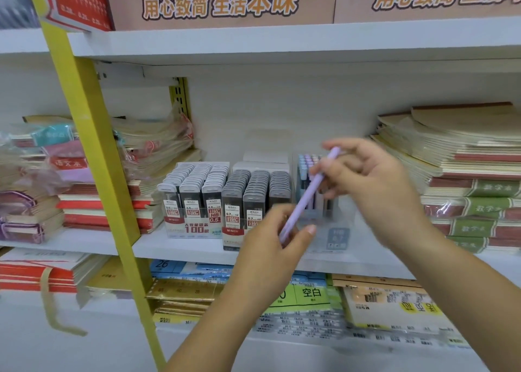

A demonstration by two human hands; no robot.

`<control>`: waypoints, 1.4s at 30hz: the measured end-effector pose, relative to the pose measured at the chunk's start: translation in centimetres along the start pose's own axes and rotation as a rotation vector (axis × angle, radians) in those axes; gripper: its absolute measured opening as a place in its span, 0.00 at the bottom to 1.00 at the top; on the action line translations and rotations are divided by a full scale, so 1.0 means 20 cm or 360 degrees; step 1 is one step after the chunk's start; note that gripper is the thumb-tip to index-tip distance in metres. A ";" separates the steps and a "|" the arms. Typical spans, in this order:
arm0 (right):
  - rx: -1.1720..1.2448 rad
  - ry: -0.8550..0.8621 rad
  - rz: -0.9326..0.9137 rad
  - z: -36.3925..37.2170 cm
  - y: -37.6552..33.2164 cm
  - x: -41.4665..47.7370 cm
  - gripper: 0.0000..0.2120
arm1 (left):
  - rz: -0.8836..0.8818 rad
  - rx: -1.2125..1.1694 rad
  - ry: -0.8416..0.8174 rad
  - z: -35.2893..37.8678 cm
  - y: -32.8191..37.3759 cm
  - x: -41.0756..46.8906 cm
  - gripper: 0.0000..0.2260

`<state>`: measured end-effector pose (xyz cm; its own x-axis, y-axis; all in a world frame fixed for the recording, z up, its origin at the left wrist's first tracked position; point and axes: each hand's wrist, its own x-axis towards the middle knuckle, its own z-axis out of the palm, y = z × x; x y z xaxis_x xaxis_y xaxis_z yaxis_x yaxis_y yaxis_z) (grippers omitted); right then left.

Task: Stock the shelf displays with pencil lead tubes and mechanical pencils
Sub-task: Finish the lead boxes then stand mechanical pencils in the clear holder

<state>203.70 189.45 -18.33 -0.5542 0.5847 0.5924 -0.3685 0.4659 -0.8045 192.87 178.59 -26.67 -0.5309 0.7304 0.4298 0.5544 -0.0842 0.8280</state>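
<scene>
- I start with the lilac mechanical pencil [308, 195]. It is held slanted in the air between my two hands, its upper end toward the right one and its lower end toward the left, in front of the middle shelf [183, 247].
- My left hand [270, 230] pinches the pencil's lower end between the thumb and curled fingers.
- My right hand [375, 185] has its fingers curled at the pencil's upper end. It is blurred, so I cannot tell exactly which fingers touch it.
- Straight behind the hands is a clear pencil holder [306, 164] with upright pencils showing pale blue and lilac tops. The hands hide its lower part.
- Just left of the left hand is a display of grey-capped lead tubes [253, 191] marked 0.7.
- Further left, side by side with it, is a display of white-capped lead tubes [194, 191] marked 0.5.
- Well left of the left hand, a yellow upright [93, 152] crosses the shelf front, with stacked red and pastel notebooks [93, 211] behind it.
- Right of the right hand are piles of tan exercise books [462, 157], with green-labelled spines lower down.
- Above the hands, the upper shelf carries brown cartons [220, 2] printed with orange characters.
- Below my forearms, the lower shelf holds flat paper packs [310, 292].
</scene>
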 end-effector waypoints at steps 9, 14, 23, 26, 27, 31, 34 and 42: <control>-0.1056 0.0065 -0.0495 -0.11 0.08 0.06 0.10 | 0.0585 0.1506 0.0310 -0.04 -0.08 0.17 0.37; -0.1246 -0.0126 -0.0461 -0.08 0.17 0.04 0.08 | 0.0630 0.1586 0.0342 -0.04 -0.13 0.21 0.36; -0.1171 -0.0055 -0.0353 -0.05 0.18 0.11 0.10 | 0.0712 0.1588 0.0421 -0.03 -0.15 0.21 0.35; -0.1293 -0.0059 -0.0377 -0.03 0.20 0.12 0.11 | 0.0716 0.1591 0.0430 -0.03 -0.15 0.22 0.35; -0.1388 -0.0060 -0.0412 -0.03 0.21 0.12 0.11 | 0.0712 0.1582 0.0421 -0.03 -0.16 0.22 0.35; -0.1916 -0.0024 -0.0514 -0.03 0.24 0.14 0.11 | 0.0713 0.1504 0.0383 -0.03 -0.14 0.22 0.35; -0.1932 -0.0047 -0.0429 -0.03 0.23 0.13 0.12 | 0.0720 0.1441 0.0352 -0.05 -0.12 0.21 0.35; -0.1024 0.0210 -0.0479 -0.06 0.28 -0.30 0.09 | 0.0977 0.0975 0.0738 -0.08 -0.40 -0.18 0.16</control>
<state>205.79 189.35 -26.39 -0.3879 0.4260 0.8173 0.0440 0.8943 -0.4453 189.33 175.59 -34.21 -0.1659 0.3277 0.9301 0.9849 0.1018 0.1398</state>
